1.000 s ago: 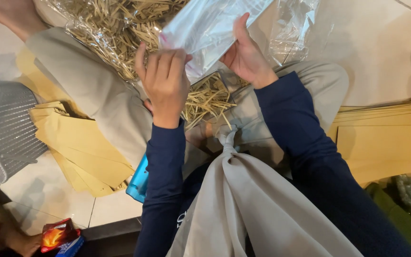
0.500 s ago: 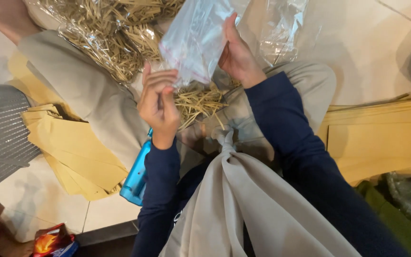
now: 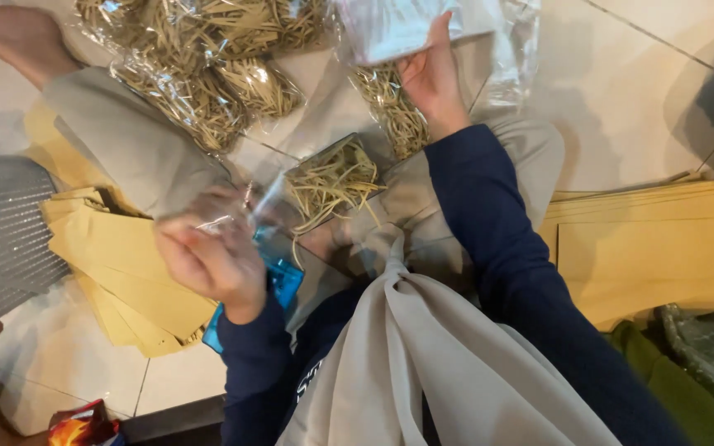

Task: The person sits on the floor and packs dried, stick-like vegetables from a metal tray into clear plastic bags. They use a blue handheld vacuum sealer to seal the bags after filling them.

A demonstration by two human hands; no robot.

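My right hand (image 3: pixel 431 74) is up at the top of the view, gripping a stack of clear plastic bags (image 3: pixel 390 25). Blurred and low over my lap, my left hand (image 3: pixel 208 260) has its fingers closed on one thin clear plastic bag (image 3: pixel 237 211). Between my hands lies an open clear bag filled with dry straw (image 3: pixel 332 177). More straw-filled bags (image 3: pixel 200 74) lie on the floor ahead, and another (image 3: pixel 390 107) sits under my right wrist. A blue object (image 3: pixel 281 279) shows just right of my left hand.
Stacks of brown paper envelopes lie at the left (image 3: pixel 126 272) and at the right (image 3: pixel 654 248). A grey mesh tray (image 3: pixel 2 231) is at the far left. Another person's limb (image 3: pixel 18 37) is at the top left. A snack packet (image 3: pixel 84 425) lies at the bottom left.
My left hand came down from the stack towards my lap with one clear bag. My right hand lifted the stack further up and away.
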